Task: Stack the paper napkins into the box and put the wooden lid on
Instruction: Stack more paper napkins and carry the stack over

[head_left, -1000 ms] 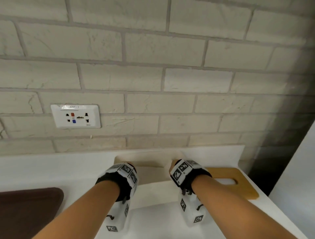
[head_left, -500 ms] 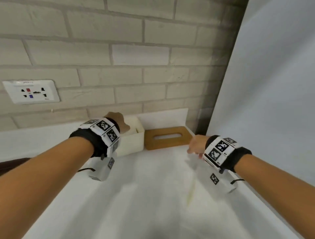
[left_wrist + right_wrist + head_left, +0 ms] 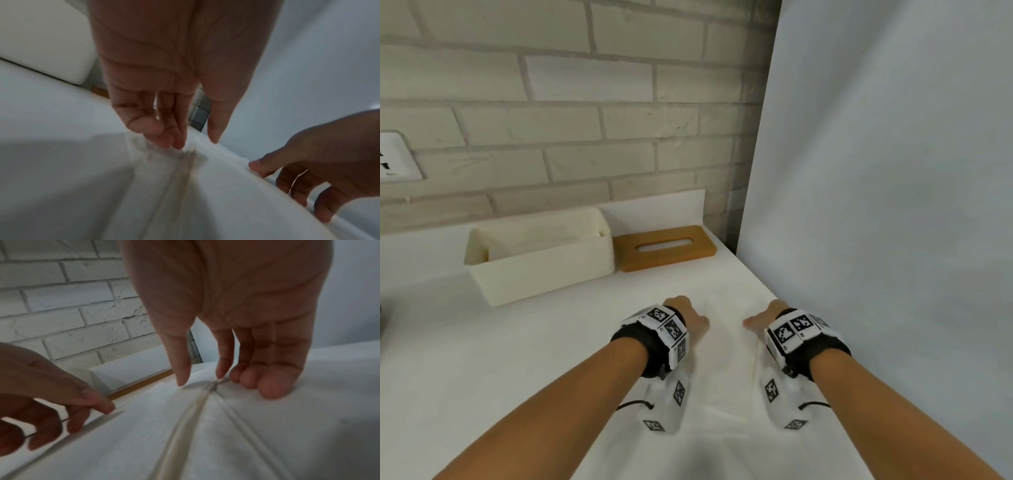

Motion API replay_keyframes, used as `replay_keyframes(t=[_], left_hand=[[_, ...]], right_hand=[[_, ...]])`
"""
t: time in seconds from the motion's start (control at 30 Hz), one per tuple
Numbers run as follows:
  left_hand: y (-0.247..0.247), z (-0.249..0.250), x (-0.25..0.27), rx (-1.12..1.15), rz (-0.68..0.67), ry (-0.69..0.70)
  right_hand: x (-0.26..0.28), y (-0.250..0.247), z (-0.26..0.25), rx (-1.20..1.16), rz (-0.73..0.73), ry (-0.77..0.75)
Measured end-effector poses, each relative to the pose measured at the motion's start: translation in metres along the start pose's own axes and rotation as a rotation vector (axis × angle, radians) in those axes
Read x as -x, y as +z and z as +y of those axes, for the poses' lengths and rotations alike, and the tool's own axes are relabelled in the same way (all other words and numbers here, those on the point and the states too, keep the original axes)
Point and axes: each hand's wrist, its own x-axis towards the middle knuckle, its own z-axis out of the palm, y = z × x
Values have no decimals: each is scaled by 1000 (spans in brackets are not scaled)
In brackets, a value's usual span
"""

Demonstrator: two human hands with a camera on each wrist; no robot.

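At the far left a wall socket [image 3: 397, 157] is seen on the brick wall [image 3: 551, 102]. Next, the cream box [image 3: 541, 270] is stood open on the tabletop [image 3: 482, 359] against the wall, its long axis running left to right along the wall, the mouth turned upward, ready to be filled. Just beside its right end the wooden lid [image 3: 664, 247] is laid flat, its slot lined up the same way, seemingly kept aside until the stacking is done. Nearer, the paper napkins [image 3: 722, 370] are spread on the tabletop, their creases running away from the person. The left hand [image 3: 690, 317] is lowered onto them, fingertips [image 3: 174, 142] touching a puckered fold, the thumb apart; a pinch is likely but cannot be told for certain. The right hand [image 3: 763, 317] is set at the other side, fingers [image 3: 265, 384] curled down on the paper, so that the sheet can probably be gathered from both sides.
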Motion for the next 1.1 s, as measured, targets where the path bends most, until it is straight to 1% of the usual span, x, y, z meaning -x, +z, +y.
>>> replay_keyframes(t=[0.13,0.23,0.33,0.4,0.43,0.5,0.53,0.63,0.73,0.9,0.97,1.1], left_hand=[[11,13,-7,53,78,-15],[13,19,-12,18,59,-36],[10,21,-15,62,48,-30],[3,19,-16,151,31,-25],[-1,16,-17,232,9,-23],[-11,7,-17,465,-14,-25],[-16,-1,-16,558,-4,-32],[-26,-27,-6,712,25,-64],[-28,-51,10,869,-16,-82],[-16,-75,37,1010,-38,-135],[-10,-80,46,1029,-61,-159],[-2,-83,58,1100,-73,-131]], right_hand=[[-3,6,4,-84,-22,-30],[-7,10,1,-100,-64,-23],[-10,9,1,-76,-108,-36],[-9,8,6,-29,-120,-52],[-9,8,8,-26,-129,-46],[-6,10,13,11,-147,-33],[-5,11,13,40,-156,-31],[6,12,11,160,-128,-54],[14,14,2,197,-117,-78],[22,20,-2,125,-98,-112],[22,22,0,76,-121,-106],[27,16,0,-89,-176,-110]])
